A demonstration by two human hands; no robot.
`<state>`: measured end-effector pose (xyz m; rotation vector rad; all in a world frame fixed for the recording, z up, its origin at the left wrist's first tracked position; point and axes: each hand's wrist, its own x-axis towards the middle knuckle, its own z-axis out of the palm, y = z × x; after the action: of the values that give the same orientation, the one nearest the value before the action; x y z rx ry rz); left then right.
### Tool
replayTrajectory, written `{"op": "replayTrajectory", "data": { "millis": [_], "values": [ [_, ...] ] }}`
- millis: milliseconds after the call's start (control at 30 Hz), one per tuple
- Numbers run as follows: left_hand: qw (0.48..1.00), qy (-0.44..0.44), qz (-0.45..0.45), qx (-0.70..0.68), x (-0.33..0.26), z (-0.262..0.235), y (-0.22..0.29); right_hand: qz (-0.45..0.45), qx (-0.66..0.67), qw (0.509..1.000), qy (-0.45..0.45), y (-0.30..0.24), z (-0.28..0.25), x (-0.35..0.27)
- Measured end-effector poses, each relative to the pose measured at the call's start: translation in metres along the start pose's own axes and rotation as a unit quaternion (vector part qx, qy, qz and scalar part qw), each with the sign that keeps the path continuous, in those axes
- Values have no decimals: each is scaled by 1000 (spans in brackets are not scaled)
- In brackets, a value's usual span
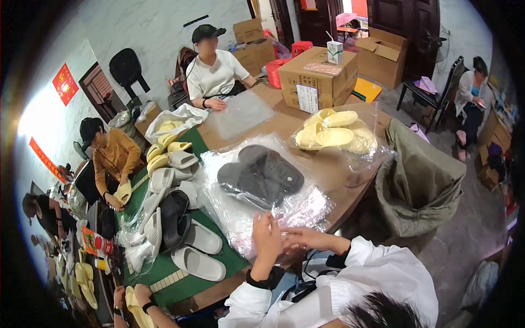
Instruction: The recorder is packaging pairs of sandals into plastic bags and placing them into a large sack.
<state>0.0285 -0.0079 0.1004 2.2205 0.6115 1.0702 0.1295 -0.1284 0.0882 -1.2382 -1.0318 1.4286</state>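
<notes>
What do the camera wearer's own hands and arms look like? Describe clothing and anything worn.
The left hand and right hand are ungloved. Loose, wrinkled white sleeves cover the arms down toward the wrists, where black wristbands show. I can make out no markings on the sleeves.

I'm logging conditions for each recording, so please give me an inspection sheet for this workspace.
Surface: brown table, partly covered by a green mat.
Job's things: dark slippers in clear plastic, atop stacked clear bags.
Clutter: grey slippers; bagged yellow slippers; cardboard box.
Hands: left hand and right hand close together by the bags' near edge; grip unclear.
Cables: dark cord below the right hand; ends unclear.
Surroundings: co-worker in white across the table; open sack at right.
</notes>
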Motion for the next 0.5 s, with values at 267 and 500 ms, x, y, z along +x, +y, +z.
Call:
{"op": "replayTrajectory", "data": {
  "millis": [267,500],
  "values": [
    [935,-297,195,-5,-18,-4,47,-32,483,842,237,12,-44,21],
    [973,-46,41,223,-22,-1,-11,-191,248,880,358,-57,-108,5]
  ]
}}
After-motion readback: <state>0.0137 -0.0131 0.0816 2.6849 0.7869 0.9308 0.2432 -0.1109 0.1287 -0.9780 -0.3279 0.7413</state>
